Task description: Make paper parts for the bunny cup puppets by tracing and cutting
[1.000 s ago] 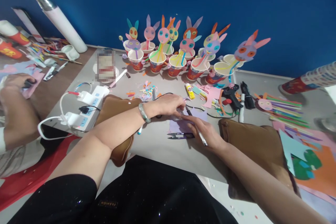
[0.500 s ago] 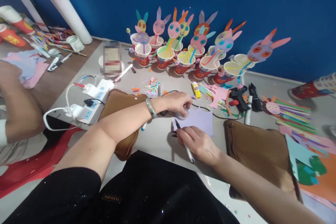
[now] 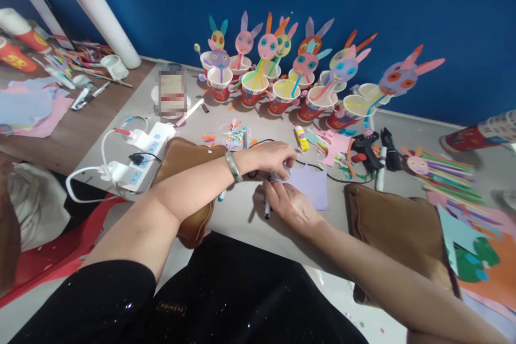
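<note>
— What does the head view show in the middle?
— My two bare hands, close together above a grey surface (image 3: 237, 223). My left hand (image 3: 276, 156) reaches in from the left, its fingers bent down onto a small clear round object (image 3: 285, 173). I can't tell whether they pinch it or only press it.
— And your right?
— My right hand (image 3: 290, 204) is just below, its fingers clamped on a pen (image 3: 267, 208). The black end pokes out beneath them, toward me; the upper part is mostly hidden.
— Where is the round object, exactly?
— Under my left fingertips, just left of the visible part of a purple paper sheet (image 3: 312, 188). My hands hide whether it overlaps the sheet.
— What is around you?
— A brown cushion (image 3: 177, 158) under my left forearm, another brown cushion (image 3: 397, 236) by my right. Beyond my hands lies a yellow glue stick (image 3: 301, 138), and behind it stand red-and-white paper cups (image 3: 253, 91) with long-eared paper faces (image 3: 267, 47).
</note>
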`<state>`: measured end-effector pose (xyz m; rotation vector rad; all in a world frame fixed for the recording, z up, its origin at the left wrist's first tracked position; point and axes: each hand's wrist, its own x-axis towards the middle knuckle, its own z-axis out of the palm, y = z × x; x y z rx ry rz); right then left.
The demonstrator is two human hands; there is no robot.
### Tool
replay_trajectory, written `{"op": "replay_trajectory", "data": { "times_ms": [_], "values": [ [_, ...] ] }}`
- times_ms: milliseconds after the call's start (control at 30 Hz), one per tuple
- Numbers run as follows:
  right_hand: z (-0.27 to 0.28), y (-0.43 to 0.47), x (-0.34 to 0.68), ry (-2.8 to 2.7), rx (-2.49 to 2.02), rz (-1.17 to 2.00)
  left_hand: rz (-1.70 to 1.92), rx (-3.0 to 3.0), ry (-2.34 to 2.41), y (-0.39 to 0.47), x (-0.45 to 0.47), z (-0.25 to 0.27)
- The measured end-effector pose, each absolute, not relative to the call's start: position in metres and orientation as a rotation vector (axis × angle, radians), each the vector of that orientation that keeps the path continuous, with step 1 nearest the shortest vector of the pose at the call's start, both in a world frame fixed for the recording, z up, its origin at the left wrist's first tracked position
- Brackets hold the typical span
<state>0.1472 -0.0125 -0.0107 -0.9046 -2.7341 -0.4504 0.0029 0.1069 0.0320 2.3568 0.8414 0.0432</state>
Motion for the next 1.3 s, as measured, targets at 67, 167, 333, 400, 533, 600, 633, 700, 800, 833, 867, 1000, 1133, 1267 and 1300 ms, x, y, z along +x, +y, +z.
{"op": "replay_trajectory", "data": {
  "times_ms": [67,167,333,400,533,600,633,700,800,833,867,1000,1133,1267,1300],
  "values": [
    [-0.011,-0.012,0.146,-2.732,-0.91,-0.519,0.04,2.356,0.846,0.107,0.003,0.033],
    [-0.012,-0.011,0.144,-2.721,-0.917,-0.553,0.038,2.352,0.845,0.107,0.003,0.032],
    [-0.013,-0.009,0.139,-2.707,-0.978,-0.474,0.057,2.354,0.831,0.109,0.003,0.027],
    [-0.013,-0.009,0.138,-2.717,-1.003,-0.434,0.06,2.353,0.833,0.109,0.003,0.026],
    [-0.013,-0.011,0.137,-2.728,-0.996,-0.488,0.054,2.349,0.839,0.109,0.004,0.026],
    [-0.013,-0.012,0.139,-2.729,-1.005,-0.442,0.044,2.344,0.842,0.109,0.004,0.027],
    [-0.013,-0.013,0.139,-2.728,-1.003,-0.407,0.039,2.342,0.844,0.109,0.004,0.027],
    [-0.013,-0.014,0.142,-2.721,-0.983,-0.381,0.034,2.339,0.847,0.108,0.004,0.029],
    [-0.012,-0.016,0.145,-2.736,-0.93,-0.446,0.04,2.342,0.846,0.108,0.003,0.03],
    [-0.012,-0.017,0.147,-2.749,-0.913,-0.468,0.043,2.344,0.847,0.108,0.003,0.03],
    [-0.011,-0.018,0.148,-2.764,-0.896,-0.478,0.046,2.345,0.85,0.108,0.003,0.029],
    [-0.009,-0.022,0.157,-2.787,-0.854,-0.368,0.051,2.338,0.85,0.108,0.003,0.029],
    [-0.006,-0.023,0.168,-2.768,-0.799,-0.195,0.046,2.33,0.847,0.108,0.003,0.03],
    [0.0,-0.02,0.181,-2.761,-0.729,-0.071,0.043,2.329,0.855,0.108,0.004,0.03],
    [0.001,-0.019,0.185,-2.759,-0.718,-0.044,0.042,2.331,0.857,0.108,0.004,0.03]
  ]
}}
